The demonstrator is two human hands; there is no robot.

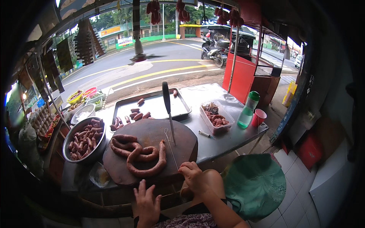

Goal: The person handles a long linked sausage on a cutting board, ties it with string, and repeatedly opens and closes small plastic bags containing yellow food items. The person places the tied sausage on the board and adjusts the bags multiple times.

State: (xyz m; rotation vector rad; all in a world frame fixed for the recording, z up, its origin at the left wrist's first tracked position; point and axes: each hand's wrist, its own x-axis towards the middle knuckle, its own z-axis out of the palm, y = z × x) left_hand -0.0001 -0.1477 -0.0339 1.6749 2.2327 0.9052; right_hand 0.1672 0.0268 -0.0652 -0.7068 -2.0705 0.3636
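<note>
A long uncut sausage link [146, 167] lies coiled on the round wooden chopping block [184, 142]. Upright in the block stands a knife [166, 98] with a black handle. A thin white string [172, 152] is looped beside the blade, near the sausage's tied end, and runs down toward me. My right hand [192, 176] pinches the string's lower end at the block's near edge. Fingers spread, my left hand [147, 203] is just in front of the block, close to the sausage, and holds nothing.
Left of the block is a metal bowl [67, 146] of short sausages. Behind it lies a metal tray [182, 102] with several pieces. A plastic tub [203, 119] of meat, a syringe [206, 134], a green-capped bottle [247, 114] and a red cup [259, 117] stand right. A green-covered stool [254, 186] is beside me.
</note>
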